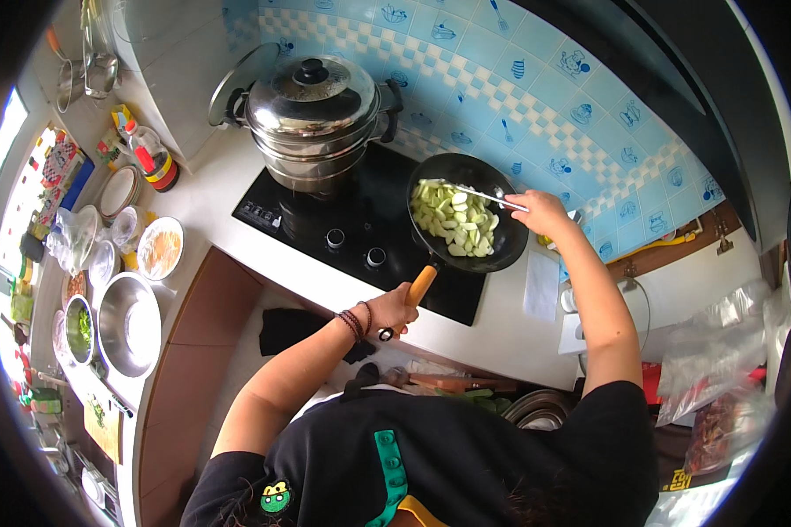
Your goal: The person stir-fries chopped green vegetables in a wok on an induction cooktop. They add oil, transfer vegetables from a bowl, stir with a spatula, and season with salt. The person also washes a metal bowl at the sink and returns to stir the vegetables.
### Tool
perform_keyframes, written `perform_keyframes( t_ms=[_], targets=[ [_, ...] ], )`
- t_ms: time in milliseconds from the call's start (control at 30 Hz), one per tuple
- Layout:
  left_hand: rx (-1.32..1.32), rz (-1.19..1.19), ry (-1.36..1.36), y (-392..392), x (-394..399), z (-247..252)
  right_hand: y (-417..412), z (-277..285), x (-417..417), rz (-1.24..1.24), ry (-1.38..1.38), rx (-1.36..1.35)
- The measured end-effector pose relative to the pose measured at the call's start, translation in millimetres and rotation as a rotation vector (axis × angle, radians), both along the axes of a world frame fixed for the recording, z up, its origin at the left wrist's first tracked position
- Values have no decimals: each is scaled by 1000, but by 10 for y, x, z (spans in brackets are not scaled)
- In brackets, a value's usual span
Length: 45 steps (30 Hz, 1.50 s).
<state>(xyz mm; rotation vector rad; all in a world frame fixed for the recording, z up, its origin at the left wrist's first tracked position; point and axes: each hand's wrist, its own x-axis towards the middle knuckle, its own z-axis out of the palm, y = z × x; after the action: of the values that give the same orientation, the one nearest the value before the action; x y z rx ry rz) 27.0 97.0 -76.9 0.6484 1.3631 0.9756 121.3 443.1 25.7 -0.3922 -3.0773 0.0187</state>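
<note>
My left hand (395, 311) is closed around the wooden handle (422, 284) of a black wok (513, 245), which stands on the right side of a black cooktop (329, 217). In the wok lies a heap of pale green vegetable slices (458, 221). My right hand (542, 212), at the wok's right rim, grips a metal spatula (491, 197). The spatula's far end reaches into the slices and is partly hidden by them.
A lidded steel steamer pot (313, 118) stands on the cooktop's left. The left counter holds a large steel bowl (130, 326), a plastic-covered bowl (161, 248), a sauce bottle (151, 161) and a wooden cutting board (103, 421). Blue tiles (494, 118) rise behind; plastic bags (712, 349) are at the right.
</note>
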Motion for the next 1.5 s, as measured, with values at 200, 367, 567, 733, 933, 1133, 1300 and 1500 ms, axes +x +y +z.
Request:
perform_keyframes(
  t_ms=[200, 367, 567, 733, 933, 1133, 1300, 1500],
  targets=[
    [-28, -10, -12, 38, 2, 7, -589, 116, 695, 81, -155, 315],
    [-29, -10, -50, 26, -6, 2, -1085, 875, 1077, -335, -255, 81],
    [-31, -18, -53, 29, -8, 48, -1157, 815, 1004, -348, -403, -8],
    [-13, -5, -33, 34, -3, -12, -943, 230, 721, -477, -121, -35],
    [-24, -15, -19, 24, -37, 9, -803, 270, 431, -536, 22, -77],
    [-23, -24, -32, 48, -42, -51, -922, -257, 406, -418, -197, 96],
    [0, 6, -85, 29, -24, -52, -1207, 201, 949, -380, -91, 61],
    [-4, 15, -86, 26, -22, -68, -1330, 320, 943, -537, -186, -227]
  ],
)
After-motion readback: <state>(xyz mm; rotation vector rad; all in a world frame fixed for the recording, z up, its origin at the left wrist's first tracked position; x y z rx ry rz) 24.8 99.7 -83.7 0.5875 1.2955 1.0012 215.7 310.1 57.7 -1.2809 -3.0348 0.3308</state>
